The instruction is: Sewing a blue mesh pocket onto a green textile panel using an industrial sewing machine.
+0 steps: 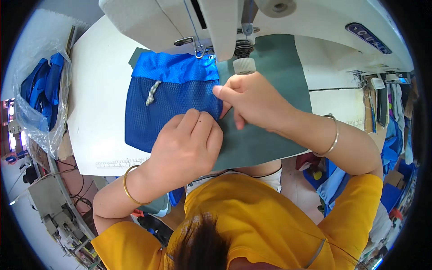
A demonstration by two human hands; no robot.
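A blue mesh pouch (175, 96) with a shiny bright-blue band (168, 66) along its far edge lies flat beneath the sewing machine's needle area. A short twisted white cord (153, 93) rests on the mesh. My left hand (186, 141) has its fingers curled down onto the pouch's near right part, fingertips hidden under the knuckles. At the pouch's right edge, my right hand (254, 96) pinches the material between thumb and fingers. Under the pouch and to its right spreads a dark green sheet (265, 135); whether it is cloth or a mat I cannot tell.
The white sewing machine (315, 18) arches over the far side, its presser foot (210, 55) at the band's right end. Left of the white table (96, 112) hangs a clear plastic bag (42, 94) of blue pieces. Blue fabric (335, 180) lies below right.
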